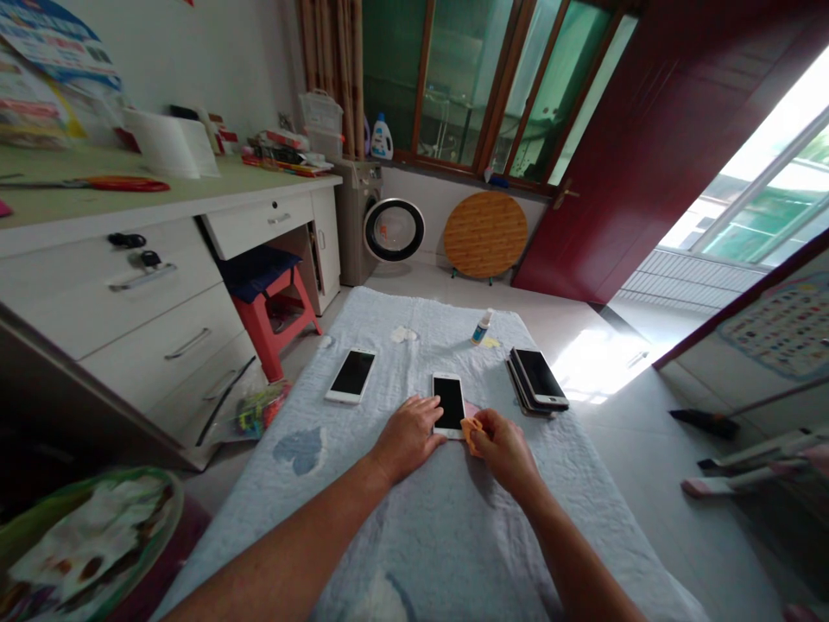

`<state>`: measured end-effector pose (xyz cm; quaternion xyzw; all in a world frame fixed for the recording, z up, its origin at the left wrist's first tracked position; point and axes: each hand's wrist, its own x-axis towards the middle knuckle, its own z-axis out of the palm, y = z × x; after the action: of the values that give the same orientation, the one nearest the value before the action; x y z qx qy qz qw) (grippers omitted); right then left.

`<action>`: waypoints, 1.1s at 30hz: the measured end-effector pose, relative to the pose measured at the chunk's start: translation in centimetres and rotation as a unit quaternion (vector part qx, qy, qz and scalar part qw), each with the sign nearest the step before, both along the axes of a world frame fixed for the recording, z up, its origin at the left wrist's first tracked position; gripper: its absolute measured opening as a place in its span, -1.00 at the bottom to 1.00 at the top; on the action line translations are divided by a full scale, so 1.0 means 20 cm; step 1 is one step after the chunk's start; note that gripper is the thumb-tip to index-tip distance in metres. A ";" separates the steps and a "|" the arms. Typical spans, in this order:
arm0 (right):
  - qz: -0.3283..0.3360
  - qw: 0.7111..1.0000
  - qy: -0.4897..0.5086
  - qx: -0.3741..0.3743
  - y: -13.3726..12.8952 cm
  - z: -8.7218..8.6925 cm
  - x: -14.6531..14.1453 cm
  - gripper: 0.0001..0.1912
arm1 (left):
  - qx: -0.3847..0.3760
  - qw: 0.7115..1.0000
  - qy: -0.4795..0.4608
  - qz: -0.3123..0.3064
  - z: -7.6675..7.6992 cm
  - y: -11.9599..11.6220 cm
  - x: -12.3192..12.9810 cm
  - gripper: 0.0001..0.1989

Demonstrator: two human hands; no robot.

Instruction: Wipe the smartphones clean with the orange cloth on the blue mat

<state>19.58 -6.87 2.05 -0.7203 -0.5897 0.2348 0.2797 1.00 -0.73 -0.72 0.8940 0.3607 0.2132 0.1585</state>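
A white smartphone (448, 403) with a dark screen lies flat on the light blue cloth (414, 536) that covers the table. My left hand (412, 430) rests against its left edge, fingers stretched out and the tips on the phone. In my right hand (505, 449) is a bunched orange cloth (474, 435), pinched between the fingers and touching the phone's lower right edge. Another white phone (352, 375) lies to the left, apart from my hands. On the right sits a small stack of phones (540, 378), a white-framed one on top.
A small spray bottle (481, 327) stands near the table's far edge. Left of the table are a red stool (275, 315), a white desk (174, 302) and a full waste bin (169, 527). A washing machine (355, 225) with its round door open stands beyond.
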 end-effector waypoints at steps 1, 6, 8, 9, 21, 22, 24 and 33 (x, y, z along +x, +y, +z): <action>0.001 1.000 0.003 -0.004 -0.02 0.00 0.00 -0.82 | 0.001 1.000 -0.001 -0.001 0.00 0.00 0.00 -0.62; 0.011 0.999 0.022 -0.021 -0.04 -0.02 0.03 -0.82 | 0.005 1.000 -0.007 -0.003 -0.01 0.00 0.00 -0.64; 0.006 1.000 0.021 -0.014 -0.01 -0.02 0.04 -0.83 | 0.006 1.000 -0.011 -0.002 -0.01 0.00 0.00 -0.64; 0.002 1.000 0.017 -0.007 0.01 -0.02 0.04 -0.84 | 0.004 1.000 -0.012 -0.001 -0.01 0.00 -0.01 -0.64; -0.033 0.998 -0.045 0.012 0.39 -0.04 0.06 -0.83 | -0.026 1.000 0.002 -0.007 0.04 0.00 -0.01 -0.65; -0.030 0.998 -0.053 0.014 0.43 -0.04 0.07 -0.82 | -0.026 1.000 0.003 -0.007 0.04 0.00 -0.01 -0.64; -0.012 0.997 -0.069 0.016 0.51 -0.05 0.09 -0.82 | -0.028 1.000 0.005 -0.008 0.05 0.00 -0.01 -0.64; 0.090 0.991 -0.096 -0.008 0.70 -0.03 0.15 -0.78 | -0.037 0.999 -0.003 -0.006 0.04 0.00 -0.01 -0.64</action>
<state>22.48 7.08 1.48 -0.6858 -0.6742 0.1938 0.1938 0.80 -0.65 0.12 0.8891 0.3626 0.2010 0.1941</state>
